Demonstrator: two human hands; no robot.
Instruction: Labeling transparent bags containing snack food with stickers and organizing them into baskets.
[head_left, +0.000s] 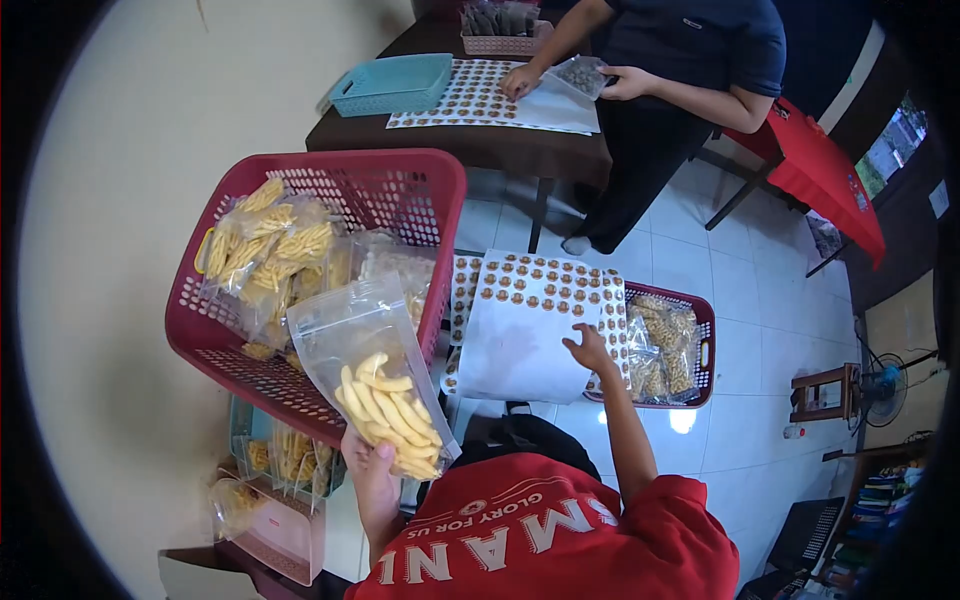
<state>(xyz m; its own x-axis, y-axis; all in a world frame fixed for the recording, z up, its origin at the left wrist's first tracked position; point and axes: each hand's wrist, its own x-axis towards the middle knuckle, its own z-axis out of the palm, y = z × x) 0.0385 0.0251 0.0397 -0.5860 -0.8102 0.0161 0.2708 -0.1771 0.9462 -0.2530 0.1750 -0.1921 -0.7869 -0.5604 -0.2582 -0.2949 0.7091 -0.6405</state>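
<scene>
My left hand (373, 472) grips the lower end of a clear zip-top bag (382, 390) of pale yellow stick snacks, tilted over the near edge of a large maroon plastic basket (450, 187). Inside that basket lie several bags of thin stick snacks (274, 240). Over a sheet of round stickers (525, 337), partly peeled to bare white backing, is my right hand (592, 351), fingers apart; whether a sticker clings to a fingertip is too small to tell. More sticker sheets (615, 300) lie beneath it.
A smaller maroon basket (705, 352) holding bagged snacks sits at the right. Across from me, a person in dark clothes holds a bag at a brown table (450, 139) with sticker sheets and a teal basket (394, 82). Teal and pink containers (289, 540) stand at the lower left.
</scene>
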